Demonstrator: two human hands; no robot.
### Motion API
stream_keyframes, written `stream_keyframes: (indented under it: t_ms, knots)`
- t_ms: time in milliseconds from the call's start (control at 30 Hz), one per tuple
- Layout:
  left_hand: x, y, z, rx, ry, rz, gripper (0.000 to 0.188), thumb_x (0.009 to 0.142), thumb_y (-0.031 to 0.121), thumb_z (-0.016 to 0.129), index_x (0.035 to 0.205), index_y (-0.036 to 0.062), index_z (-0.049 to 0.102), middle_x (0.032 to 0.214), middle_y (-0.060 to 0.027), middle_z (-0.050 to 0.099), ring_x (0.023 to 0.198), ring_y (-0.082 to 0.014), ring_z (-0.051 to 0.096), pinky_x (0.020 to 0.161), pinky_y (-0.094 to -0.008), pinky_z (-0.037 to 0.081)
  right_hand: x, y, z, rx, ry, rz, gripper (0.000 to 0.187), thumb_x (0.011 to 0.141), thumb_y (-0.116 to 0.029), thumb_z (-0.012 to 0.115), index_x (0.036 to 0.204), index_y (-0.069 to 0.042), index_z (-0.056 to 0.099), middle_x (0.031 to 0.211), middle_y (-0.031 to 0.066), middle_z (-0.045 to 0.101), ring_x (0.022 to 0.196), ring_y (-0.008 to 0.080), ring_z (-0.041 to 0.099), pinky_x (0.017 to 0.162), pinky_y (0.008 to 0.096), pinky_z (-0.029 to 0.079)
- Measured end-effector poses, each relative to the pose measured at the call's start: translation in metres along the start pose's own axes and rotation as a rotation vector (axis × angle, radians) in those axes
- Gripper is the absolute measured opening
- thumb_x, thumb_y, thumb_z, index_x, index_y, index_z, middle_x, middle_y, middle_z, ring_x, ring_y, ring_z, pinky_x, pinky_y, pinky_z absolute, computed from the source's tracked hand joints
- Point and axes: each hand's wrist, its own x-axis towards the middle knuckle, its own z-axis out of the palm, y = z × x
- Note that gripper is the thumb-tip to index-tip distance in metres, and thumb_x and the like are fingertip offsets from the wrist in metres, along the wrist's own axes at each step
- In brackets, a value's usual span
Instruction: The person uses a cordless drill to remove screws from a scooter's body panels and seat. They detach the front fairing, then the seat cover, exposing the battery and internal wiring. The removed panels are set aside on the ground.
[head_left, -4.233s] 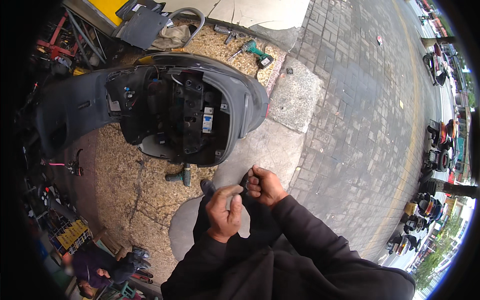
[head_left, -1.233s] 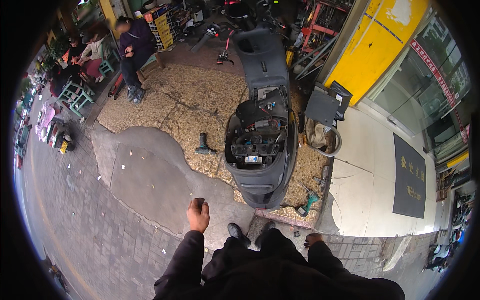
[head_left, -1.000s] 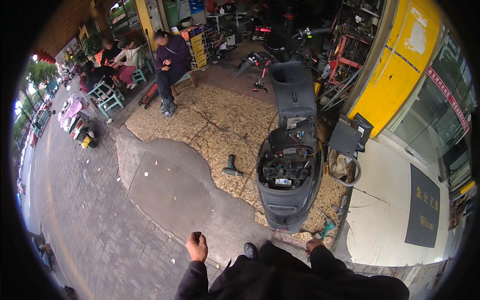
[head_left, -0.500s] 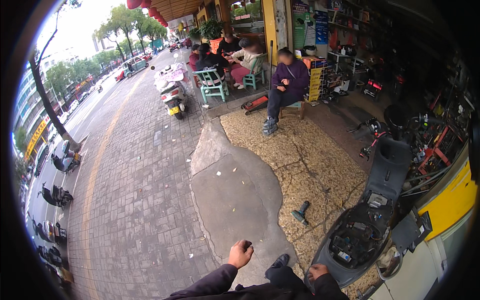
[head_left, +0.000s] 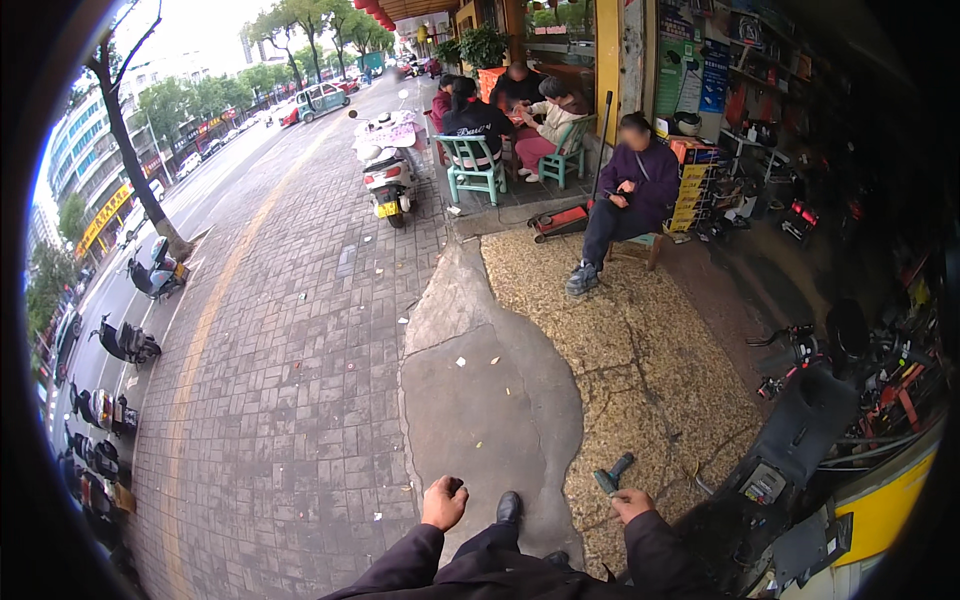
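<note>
My left hand [head_left: 443,503] hangs in front of me over the grey cement patch, its fingers curled in. A dark spot shows at its fingertips, too small to name. My right hand [head_left: 631,505] is also closed, its fingertips pointing down; whatever it may hold is hidden. Just beyond the right hand in the picture, a dark teal cordless drill [head_left: 612,474] lies on the pebbled pavement. I cannot see any contact between them. To the right stands a scooter [head_left: 800,415] with its body opened up, dark parts showing inside.
A person [head_left: 640,185] sits on a wooden stool ahead, near a red floor jack [head_left: 558,222]. Farther off, several people sit on green chairs [head_left: 470,165] round a table. A white scooter [head_left: 388,180] is parked on the brick pavement. Tools and shelves [head_left: 750,100] fill the shop at right.
My view has swung right to left and forward, so the opened scooter sits farther right and lower. My right hand has moved away from beside the scooter's rim and now appears by the drill.
</note>
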Motion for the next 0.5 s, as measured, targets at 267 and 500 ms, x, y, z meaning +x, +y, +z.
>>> stream_keyframes:
  t_ms: [267,500]
  knots:
    - [0.17,0.034,0.049,-0.085,-0.099,0.055,0.026,0.081,0.021,0.065,0.096,-0.0014,0.068,0.091,-0.0188,0.071,0.088,-0.0355,0.068,0.081,-0.042,0.054,0.093,-0.04,-0.015,-0.074,0.067,0.393,0.036,0.092,-0.016,0.067,0.123,0.001,0.064,0.102,0.014,0.072,0.084,0.023,0.07,0.075,0.0359,0.058]
    - [0.315,0.104,0.071,-0.112,-0.3,0.195,0.028,0.083,0.02,0.065,0.1,-0.0027,0.067,0.095,-0.0205,0.071,0.089,-0.0359,0.07,0.082,-0.0396,0.055,0.16,0.028,-0.043,0.22,0.327,0.798,0.022,0.089,-0.011,0.069,0.102,0.007,0.066,0.091,0.0205,0.071,0.072,0.0275,0.07,0.066,0.0427,0.057]
